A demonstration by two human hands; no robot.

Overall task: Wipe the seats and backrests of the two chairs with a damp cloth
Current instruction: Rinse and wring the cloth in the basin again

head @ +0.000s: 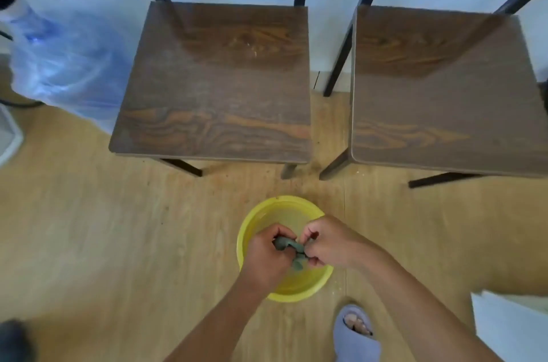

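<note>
Cloth (292, 249) twisted between both hands, over basin (252, 225)

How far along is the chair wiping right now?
Early. Both hands, left hand and right hand, grip the cloth over the yellow basin, seemingly wringing it. Left chair seat and right chair seat look unwiped; seats and backrests remain.

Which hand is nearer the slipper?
Right. The right hand is above the slipper, over the yellow basin; the left hand sits farther left. Both grip the cloth.
</note>
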